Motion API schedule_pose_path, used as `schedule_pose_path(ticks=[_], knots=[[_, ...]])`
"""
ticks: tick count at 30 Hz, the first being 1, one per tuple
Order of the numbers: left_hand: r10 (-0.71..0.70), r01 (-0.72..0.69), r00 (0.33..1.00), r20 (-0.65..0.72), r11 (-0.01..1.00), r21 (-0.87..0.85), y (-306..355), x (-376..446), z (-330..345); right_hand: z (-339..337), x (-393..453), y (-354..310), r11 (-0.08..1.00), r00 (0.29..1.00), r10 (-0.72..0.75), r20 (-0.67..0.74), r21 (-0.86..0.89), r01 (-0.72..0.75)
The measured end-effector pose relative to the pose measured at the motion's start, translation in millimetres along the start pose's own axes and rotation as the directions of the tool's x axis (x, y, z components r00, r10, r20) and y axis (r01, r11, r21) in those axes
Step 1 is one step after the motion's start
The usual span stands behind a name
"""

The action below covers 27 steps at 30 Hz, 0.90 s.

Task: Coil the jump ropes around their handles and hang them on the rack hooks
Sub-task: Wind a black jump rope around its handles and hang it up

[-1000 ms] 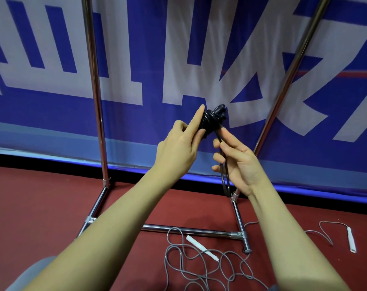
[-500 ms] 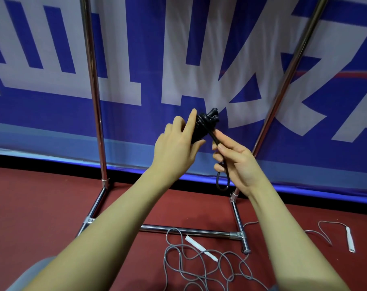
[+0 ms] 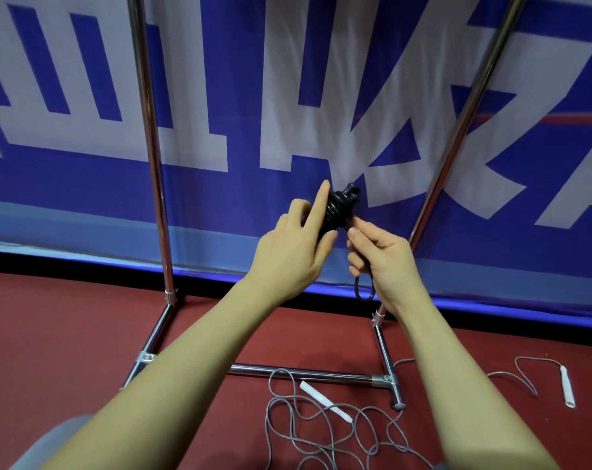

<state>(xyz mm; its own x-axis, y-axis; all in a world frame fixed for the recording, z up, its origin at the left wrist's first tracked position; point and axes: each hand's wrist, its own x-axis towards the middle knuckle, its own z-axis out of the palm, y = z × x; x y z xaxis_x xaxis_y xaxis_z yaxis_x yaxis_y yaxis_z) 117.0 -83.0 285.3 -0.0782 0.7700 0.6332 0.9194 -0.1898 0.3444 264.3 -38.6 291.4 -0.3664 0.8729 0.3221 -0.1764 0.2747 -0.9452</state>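
Finishing coil: left hand (image 3: 294, 252) grips black wound jump-rope bundle (image 3: 340, 208), right hand (image 3: 379, 262) pinches its tail loop (image 3: 364, 291); next tuck end, then hang.

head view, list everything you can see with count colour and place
black jump rope: one, black, coiled into a bundle held up before the banner, short loop hanging below the right hand
grey jump rope: one, grey cord with white handles, loose on the floor by the rack base
rack: one, chrome, two uprights and base bars on the floor
banner: one, blue with white shapes, behind the rack
floor: red
left hand: holds the bundle, index finger straight along it
right hand: pinches the cord beside the bundle
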Motion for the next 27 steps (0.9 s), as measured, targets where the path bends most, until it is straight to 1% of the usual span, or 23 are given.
schedule_pose_path(ticks=[3, 5, 7, 9, 12, 14, 17, 19, 21, 23, 25, 27], knots=[[0.113, -0.101, 0.982, -0.15, 0.991, 0.089, -12, 3, 4, 2, 1, 2, 0.998, 1.0, -0.018, 0.011, -0.067, 0.019], [0.142, -0.125, 0.973, -0.179, 0.987, 0.102, -14, 3, 6, 1, 2, 3, 0.994, 0.999, -0.018, 0.03, -0.104, 0.021], [0.131, -0.12, 0.97, -0.204, 0.991, 0.066, -14, 2, 8, -2, 4, 3, 0.987, 0.998, -0.014, 0.069, -0.156, 0.025], [0.084, -0.085, 0.971, -0.224, 0.996, 0.006, -16, 2, 9, -6, 4, 1, 0.974, 0.995, -0.009, 0.102, -0.223, 0.032], [0.004, -0.025, 0.981, -0.193, 0.994, -0.104, -19, -1, 8, -10, 6, 0, 0.938, 0.997, -0.007, 0.075, -0.344, 0.033], [-0.049, 0.013, 0.988, -0.15, 0.973, -0.23, -18, -2, 8, -10, 7, 1, 0.937, 1.0, 0.003, 0.02, -0.349, 0.004], [-0.121, 0.081, 0.991, -0.057, 0.88, -0.468, -15, -1, 9, -11, 8, 2, 0.94, 1.0, -0.011, -0.015, -0.34, 0.005], [-0.136, 0.114, 0.991, -0.002, 0.838, -0.534, -14, -1, 9, -11, 7, 3, 0.945, 0.998, -0.043, -0.039, -0.325, 0.028], [-0.111, 0.108, 0.994, 0.022, 0.87, -0.48, -14, -2, 8, -11, 5, 3, 0.958, 0.995, -0.066, -0.072, -0.284, 0.043], [-0.097, 0.102, 0.995, 0.031, 0.924, -0.37, -13, -2, 7, -10, 3, 3, 0.967, 0.995, -0.068, -0.08, -0.249, 0.046], [-0.13, 0.131, 0.991, 0.018, 0.968, -0.215, -11, -1, 8, -7, 3, 3, 0.967, 0.997, -0.066, -0.05, -0.25, 0.051], [-0.16, 0.158, 0.987, -0.012, 0.984, -0.088, -9, -1, 10, -4, 2, 3, 0.963, 0.998, -0.06, -0.016, -0.263, 0.054]])
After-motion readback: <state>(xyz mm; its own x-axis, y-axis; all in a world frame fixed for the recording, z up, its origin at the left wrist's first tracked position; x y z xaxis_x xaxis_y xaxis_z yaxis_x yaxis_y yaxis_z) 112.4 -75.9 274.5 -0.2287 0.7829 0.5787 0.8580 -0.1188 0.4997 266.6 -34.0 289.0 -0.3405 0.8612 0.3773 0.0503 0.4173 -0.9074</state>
